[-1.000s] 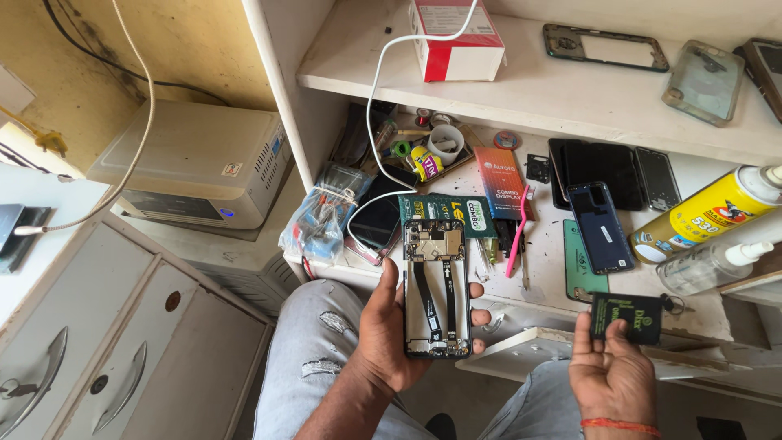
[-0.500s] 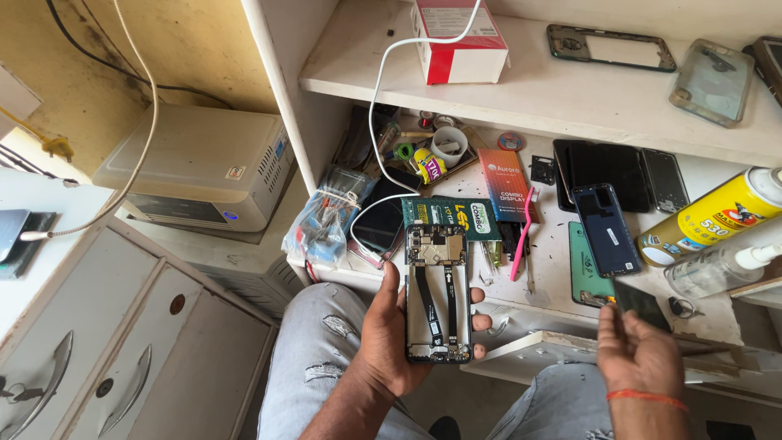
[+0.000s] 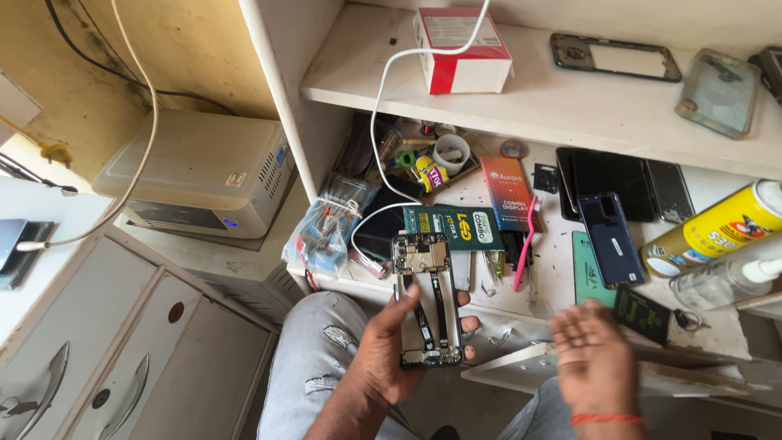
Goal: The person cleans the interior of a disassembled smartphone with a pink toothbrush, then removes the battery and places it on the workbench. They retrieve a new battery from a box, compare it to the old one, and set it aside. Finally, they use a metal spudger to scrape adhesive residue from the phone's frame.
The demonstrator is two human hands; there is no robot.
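Phone parts cover the white workbench [image 3: 562, 244] in front of a seated person in torn grey jeans [image 3: 318, 358]. Their left hand [image 3: 391, 358] grips an opened phone [image 3: 428, 301] with its back cover off, upright above the lap at the bench's front edge, thumb on its left side and fingertips curling round the right. Their right hand [image 3: 595, 363] hovers empty and blurred, palm up with fingers loosely spread, above a white board [image 3: 521, 371], just below a small dark battery [image 3: 643, 314]. Near the phone lie a green packet [image 3: 456, 226], a pink brush [image 3: 525, 243] and a blue back cover [image 3: 611, 240]. A yellow spray can [image 3: 717, 230] lies at the right edge. On the shelf above stands a red and white box [image 3: 463, 49].
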